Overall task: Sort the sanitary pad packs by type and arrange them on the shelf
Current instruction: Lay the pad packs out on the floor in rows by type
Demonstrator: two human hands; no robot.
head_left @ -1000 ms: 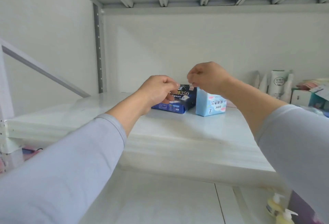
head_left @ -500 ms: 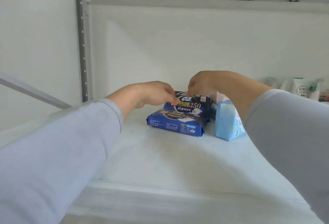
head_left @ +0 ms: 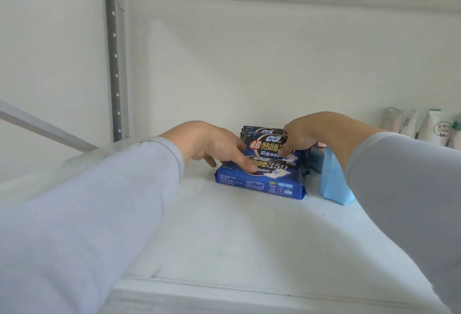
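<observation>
Left hand [head_left: 219,149] presses spread fingers on the flat dark-blue pack [head_left: 259,179]; right hand [head_left: 301,136] pinches the upright dark-blue pack [head_left: 264,142], which could topple toward six o'clock if released.

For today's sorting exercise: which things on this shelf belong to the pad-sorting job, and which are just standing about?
Part of the job:
dark blue pad packs
light blue pad pack
shelf
left hand
right hand

Just standing about:
white tubes, far right
</observation>
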